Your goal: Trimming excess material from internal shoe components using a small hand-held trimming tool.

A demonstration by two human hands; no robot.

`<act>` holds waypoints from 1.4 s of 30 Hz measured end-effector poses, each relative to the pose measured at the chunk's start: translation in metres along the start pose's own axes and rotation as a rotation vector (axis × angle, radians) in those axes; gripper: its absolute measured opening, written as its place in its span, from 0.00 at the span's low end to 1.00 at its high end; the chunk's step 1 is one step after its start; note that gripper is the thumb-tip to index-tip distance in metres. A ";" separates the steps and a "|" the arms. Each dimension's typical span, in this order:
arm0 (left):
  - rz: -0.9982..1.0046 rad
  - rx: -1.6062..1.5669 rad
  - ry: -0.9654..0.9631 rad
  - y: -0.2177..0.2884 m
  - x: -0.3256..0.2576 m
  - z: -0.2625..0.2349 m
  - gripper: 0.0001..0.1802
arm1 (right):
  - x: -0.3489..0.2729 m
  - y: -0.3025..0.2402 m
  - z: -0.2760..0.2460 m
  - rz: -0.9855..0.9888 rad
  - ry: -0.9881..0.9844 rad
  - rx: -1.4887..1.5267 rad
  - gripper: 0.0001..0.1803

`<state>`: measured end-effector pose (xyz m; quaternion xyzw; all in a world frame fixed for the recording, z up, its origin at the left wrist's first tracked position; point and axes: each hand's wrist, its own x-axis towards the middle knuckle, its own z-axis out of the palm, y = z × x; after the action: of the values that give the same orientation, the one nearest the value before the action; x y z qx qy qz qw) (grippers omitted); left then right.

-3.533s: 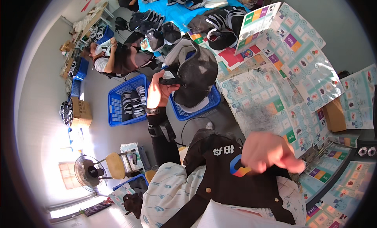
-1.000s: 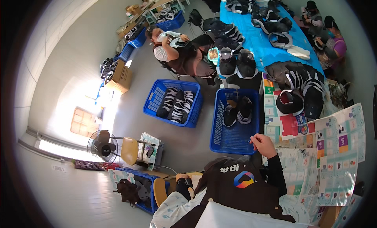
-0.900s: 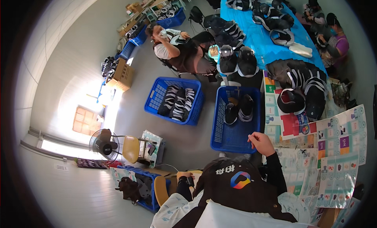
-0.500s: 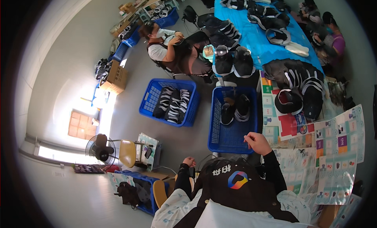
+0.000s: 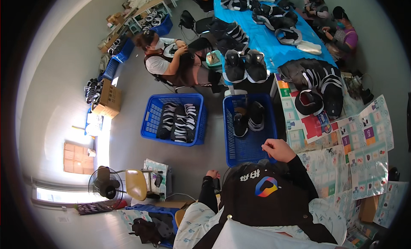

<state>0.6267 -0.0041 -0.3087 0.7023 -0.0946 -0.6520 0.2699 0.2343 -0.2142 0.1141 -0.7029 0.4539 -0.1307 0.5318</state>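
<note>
My right hand (image 5: 278, 149) hovers near the front right corner of a blue plastic basket (image 5: 247, 152). Its fingers are curled in, and nothing shows in them. Lower and further left, my left hand (image 5: 212, 175) hangs in front of my black apron (image 5: 244, 193), its fingers also curled and no held thing visible. Inside that basket, toward its far end, stand two black-and-white stacks that look like nested caps (image 5: 256, 116). A second blue basket (image 5: 147, 120), to the left, holds several striped black-and-white stacks (image 5: 178, 122).
A blue-covered table (image 5: 274, 56) bears more black-and-white stacks (image 5: 321, 84). Printed sheets (image 5: 317, 172) cover the surface at my right. Left of the table, a seated person (image 5: 175, 64) handles a black-and-white piece; other people sit beyond. A fan (image 5: 105, 182) and yellow chair (image 5: 136, 184) stand left.
My view has shifted, so the table and seated people appear further left. My right hand now sits closer to the basket's right edge in the picture. Both hands keep their curled shape.
</note>
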 end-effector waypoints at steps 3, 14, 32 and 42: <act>-0.022 -0.101 -0.018 -0.007 0.005 -0.005 0.12 | 0.017 -0.016 0.002 -0.053 -0.033 -0.072 0.15; 0.050 0.011 0.044 -0.039 -0.015 -0.034 0.16 | 0.039 -0.103 -0.016 -0.139 -0.162 -0.034 0.15; 0.581 0.501 -0.049 -0.048 -0.003 -0.036 0.12 | -0.018 -0.188 -0.014 -1.537 0.318 0.416 0.55; -0.011 -0.064 0.023 -0.032 -0.012 -0.025 0.14 | 0.074 -0.062 0.008 -0.154 -0.231 0.552 0.50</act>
<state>0.6419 0.0350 -0.3148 0.7012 -0.0670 -0.6480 0.2896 0.3113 -0.2658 0.1423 -0.5742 0.2834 -0.2085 0.7393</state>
